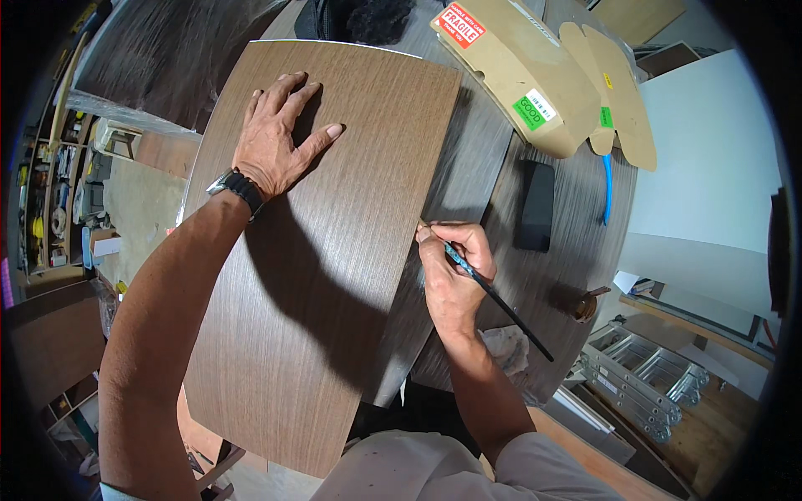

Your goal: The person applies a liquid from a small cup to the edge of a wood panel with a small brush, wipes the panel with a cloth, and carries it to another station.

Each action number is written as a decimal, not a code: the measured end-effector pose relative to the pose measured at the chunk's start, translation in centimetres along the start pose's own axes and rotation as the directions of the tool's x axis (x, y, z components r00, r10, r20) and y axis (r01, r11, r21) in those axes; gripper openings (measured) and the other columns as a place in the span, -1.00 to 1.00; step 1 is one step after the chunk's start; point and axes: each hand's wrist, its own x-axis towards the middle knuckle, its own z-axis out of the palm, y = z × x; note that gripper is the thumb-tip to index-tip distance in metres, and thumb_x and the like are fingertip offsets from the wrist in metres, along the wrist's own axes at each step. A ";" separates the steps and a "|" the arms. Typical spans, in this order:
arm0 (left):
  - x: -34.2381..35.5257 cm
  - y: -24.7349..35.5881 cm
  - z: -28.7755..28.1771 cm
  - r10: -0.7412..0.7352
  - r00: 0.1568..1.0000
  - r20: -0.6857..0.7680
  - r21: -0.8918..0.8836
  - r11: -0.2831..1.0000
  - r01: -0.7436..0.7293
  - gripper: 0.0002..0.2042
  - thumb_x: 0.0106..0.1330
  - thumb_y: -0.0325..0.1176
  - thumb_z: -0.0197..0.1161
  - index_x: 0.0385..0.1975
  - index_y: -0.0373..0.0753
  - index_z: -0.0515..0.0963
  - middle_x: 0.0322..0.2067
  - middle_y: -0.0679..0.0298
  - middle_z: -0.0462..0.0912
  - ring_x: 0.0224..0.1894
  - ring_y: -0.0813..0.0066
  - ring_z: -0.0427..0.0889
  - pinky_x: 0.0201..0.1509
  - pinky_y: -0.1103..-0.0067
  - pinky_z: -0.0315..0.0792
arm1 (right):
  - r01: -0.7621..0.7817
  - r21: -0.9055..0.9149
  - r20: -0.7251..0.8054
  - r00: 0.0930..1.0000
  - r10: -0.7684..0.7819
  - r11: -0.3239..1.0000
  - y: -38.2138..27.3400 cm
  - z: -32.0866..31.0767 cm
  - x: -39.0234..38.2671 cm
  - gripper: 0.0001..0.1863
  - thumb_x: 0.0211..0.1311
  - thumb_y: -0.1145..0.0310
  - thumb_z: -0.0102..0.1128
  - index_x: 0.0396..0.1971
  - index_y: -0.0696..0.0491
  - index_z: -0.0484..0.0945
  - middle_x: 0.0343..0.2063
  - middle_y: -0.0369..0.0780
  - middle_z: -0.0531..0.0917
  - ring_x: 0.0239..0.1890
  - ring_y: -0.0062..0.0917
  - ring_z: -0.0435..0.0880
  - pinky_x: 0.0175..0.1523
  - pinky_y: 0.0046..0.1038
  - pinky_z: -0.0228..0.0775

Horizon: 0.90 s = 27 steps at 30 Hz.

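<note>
A brown wood-grain panel [351, 192] lies at a slant in front of me. My left hand [280, 138] rests flat on its upper left part, fingers spread and holding nothing; a dark-strapped watch is on that wrist. At the panel's right edge, my right hand [455, 275] is closed in a pen-like pinch round a thin paintbrush [514, 317]. Its long dark handle slopes down to the right, with bluish marks near the grip. The fingers hide its tip, which is close to the panel's edge.
Beneath lies a dark streaked work surface [576, 225]. On it are a black phone-like slab [535, 204], a blue strip [607, 192], a small brown jar [585, 309], a crumpled rag [505, 346] and an opened cardboard box [518, 75]. A folded ladder [639, 371] is at right.
</note>
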 end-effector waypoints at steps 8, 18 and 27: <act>0.0 -0.3 0.3 0.025 1.000 -0.017 0.018 1.000 -0.024 -0.20 0.33 0.37 0.19 0.43 -0.05 0.39 0.49 0.14 0.27 0.53 0.03 0.20 0.63 0.12 0.08 | 0.004 0.020 -0.006 1.000 -0.004 1.000 -0.1 0.0 -0.6 -0.85 0.16 0.67 0.37 -0.32 0.16 0.58 -0.43 -0.23 0.72 -0.45 -0.71 0.60 -0.34 -0.58 0.45; 0.0 -0.2 0.2 0.024 1.000 -0.017 -0.017 1.000 -0.024 -0.20 0.33 0.36 0.19 0.43 -0.05 0.39 0.48 0.15 0.28 0.51 0.03 0.23 0.61 0.13 0.15 | 0.006 0.022 0.015 1.000 -0.007 1.000 -0.5 -0.1 -1.2 -0.83 0.17 0.69 0.37 -0.32 0.17 0.56 -0.36 -0.20 0.74 -0.38 -0.68 0.66 -0.28 -0.58 0.51; 0.1 -0.1 0.1 0.022 1.000 -0.021 0.009 1.000 -0.022 -0.21 0.33 0.35 0.21 0.43 -0.05 0.40 0.48 0.14 0.28 0.51 0.03 0.23 0.61 0.13 0.13 | 0.025 0.037 0.040 0.999 -0.026 0.999 -0.3 -0.4 -1.7 -0.81 0.16 0.73 0.34 -0.30 0.18 0.55 -0.32 -0.15 0.75 -0.33 -0.62 0.70 -0.22 -0.55 0.56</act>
